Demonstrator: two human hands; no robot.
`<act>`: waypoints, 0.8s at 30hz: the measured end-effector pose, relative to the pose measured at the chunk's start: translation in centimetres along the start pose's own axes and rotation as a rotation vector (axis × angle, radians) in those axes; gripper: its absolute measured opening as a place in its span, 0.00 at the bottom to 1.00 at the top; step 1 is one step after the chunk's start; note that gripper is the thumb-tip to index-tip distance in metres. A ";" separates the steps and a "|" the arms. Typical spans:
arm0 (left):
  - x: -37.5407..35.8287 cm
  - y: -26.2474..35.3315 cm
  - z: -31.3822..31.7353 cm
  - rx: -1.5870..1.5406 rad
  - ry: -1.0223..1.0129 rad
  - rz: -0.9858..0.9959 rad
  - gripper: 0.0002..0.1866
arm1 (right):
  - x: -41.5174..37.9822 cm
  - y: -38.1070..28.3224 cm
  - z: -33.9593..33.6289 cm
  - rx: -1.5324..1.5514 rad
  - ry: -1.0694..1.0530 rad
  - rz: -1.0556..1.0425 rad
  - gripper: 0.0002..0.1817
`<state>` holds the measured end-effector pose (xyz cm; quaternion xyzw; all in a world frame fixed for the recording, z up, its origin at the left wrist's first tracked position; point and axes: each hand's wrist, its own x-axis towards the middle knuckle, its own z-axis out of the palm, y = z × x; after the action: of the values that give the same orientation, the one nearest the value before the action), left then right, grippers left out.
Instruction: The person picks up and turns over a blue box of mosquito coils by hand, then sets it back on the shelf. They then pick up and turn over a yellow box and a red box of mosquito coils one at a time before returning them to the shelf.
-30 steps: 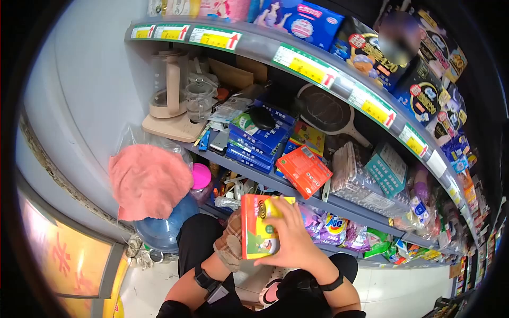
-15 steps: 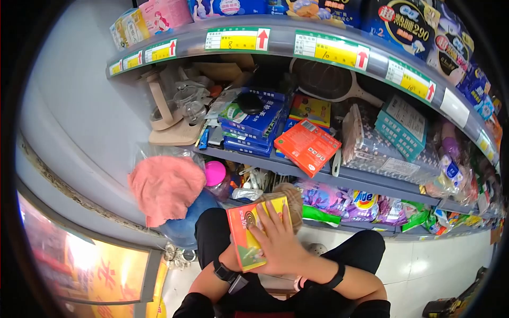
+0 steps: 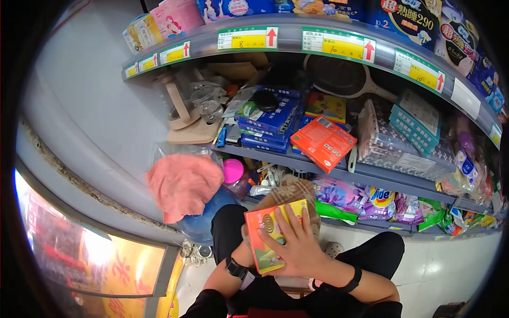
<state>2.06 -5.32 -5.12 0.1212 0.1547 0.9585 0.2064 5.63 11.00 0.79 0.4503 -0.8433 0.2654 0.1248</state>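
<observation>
The box, yellow and red, is held above the person's lap, in front of the lower shelf. The right hand lies over its front with the fingers spread apart. The left hand is mostly hidden behind the box and the checked cloth, so its grip cannot be told. On the middle shelf, 1 red box lies tilted, to the right of the stacked blue boxes; the pink cloth hangs to the left.
</observation>
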 end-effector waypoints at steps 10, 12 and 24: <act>0.1 -0.2 0.5 0.106 0.086 0.086 0.29 | -0.3 3.5 -0.7 0.048 0.095 0.105 0.57; 0.4 0.7 0.6 0.081 0.128 0.064 0.29 | -0.3 2.9 0.2 0.092 0.113 0.079 0.56; 0.0 -2.9 -4.2 0.875 0.007 0.188 0.32 | 0.7 4.5 0.2 0.023 0.294 0.165 0.61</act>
<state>1.84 -3.79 -9.96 0.2075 0.5346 0.8179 0.0470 1.54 12.49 -0.54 0.3371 -0.8470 0.3475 0.2195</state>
